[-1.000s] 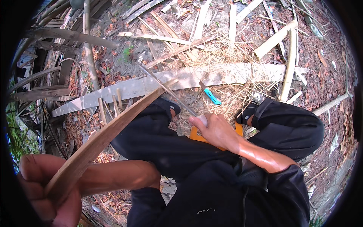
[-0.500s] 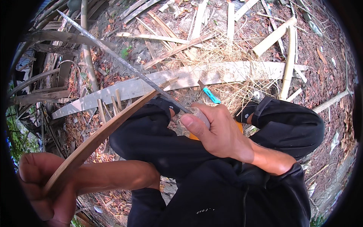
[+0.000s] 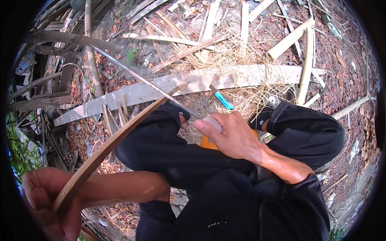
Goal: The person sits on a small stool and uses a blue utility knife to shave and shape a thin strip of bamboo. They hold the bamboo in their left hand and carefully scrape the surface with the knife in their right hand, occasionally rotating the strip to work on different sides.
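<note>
My left hand (image 3: 48, 197), at the lower left, is closed around the thick end of a brown wooden strip (image 3: 112, 146). The strip tapers to a point up and to the right. My right hand (image 3: 233, 136) grips the pale handle of a machete (image 3: 132, 73), whose long grey blade shows nearly edge-on and slants to the upper left. Blade and strip cross near the strip's pointed end; whether they touch I cannot tell. Beyond my right hand, a teal-handled small knife (image 3: 224, 101) lies on the ground.
Part of an orange object (image 3: 207, 142) shows beneath my right hand, between my bent legs. A long flat board (image 3: 140, 91) lies across the ground ahead, with straw (image 3: 249, 56) over it. Wood strips (image 3: 177, 30) lie beyond; poles (image 3: 307, 60) flank both sides.
The machete's tip has swung down and to the right, while its handle stays nearly in place. My left hand has shifted slightly right with the wooden strip.
</note>
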`<act>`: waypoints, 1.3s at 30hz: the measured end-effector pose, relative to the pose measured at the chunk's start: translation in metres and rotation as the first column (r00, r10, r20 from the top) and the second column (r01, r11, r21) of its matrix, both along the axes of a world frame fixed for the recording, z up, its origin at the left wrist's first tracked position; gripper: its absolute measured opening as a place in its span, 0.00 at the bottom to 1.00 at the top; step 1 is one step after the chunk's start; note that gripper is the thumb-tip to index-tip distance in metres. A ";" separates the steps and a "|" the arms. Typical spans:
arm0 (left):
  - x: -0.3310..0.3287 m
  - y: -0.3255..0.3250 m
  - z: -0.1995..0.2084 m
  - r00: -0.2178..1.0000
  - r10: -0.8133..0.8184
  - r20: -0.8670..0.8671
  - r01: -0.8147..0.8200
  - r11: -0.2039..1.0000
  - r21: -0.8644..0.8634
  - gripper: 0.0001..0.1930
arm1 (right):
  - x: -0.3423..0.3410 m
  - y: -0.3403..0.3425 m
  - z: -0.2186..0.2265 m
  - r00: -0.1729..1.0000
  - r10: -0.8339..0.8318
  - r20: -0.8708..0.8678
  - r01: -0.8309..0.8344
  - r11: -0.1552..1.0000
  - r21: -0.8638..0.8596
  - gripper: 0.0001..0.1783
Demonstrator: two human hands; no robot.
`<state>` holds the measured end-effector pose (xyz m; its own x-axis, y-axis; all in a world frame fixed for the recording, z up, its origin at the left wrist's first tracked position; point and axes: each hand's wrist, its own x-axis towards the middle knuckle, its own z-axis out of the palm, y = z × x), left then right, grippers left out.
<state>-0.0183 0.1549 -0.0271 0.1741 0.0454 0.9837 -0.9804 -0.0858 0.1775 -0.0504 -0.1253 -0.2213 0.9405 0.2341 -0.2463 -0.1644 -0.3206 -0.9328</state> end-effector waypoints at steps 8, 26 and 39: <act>0.006 -0.035 -0.008 0.960 -0.275 -0.052 0.276 0.961 -0.005 0.20 | 0.011 0.017 -0.044 0.973 -0.030 -0.228 0.013 0.997 -0.075 0.37; 0.046 -0.051 -0.005 0.897 -0.366 -0.246 0.371 0.928 -0.029 0.27 | 0.021 -0.003 0.003 0.867 -0.012 -0.498 0.176 0.942 0.285 0.33; 0.029 -0.036 -0.006 0.973 -0.129 -0.194 0.141 0.989 0.048 0.21 | 0.016 0.002 -0.068 0.928 -0.069 -0.367 -0.042 0.957 -0.286 0.42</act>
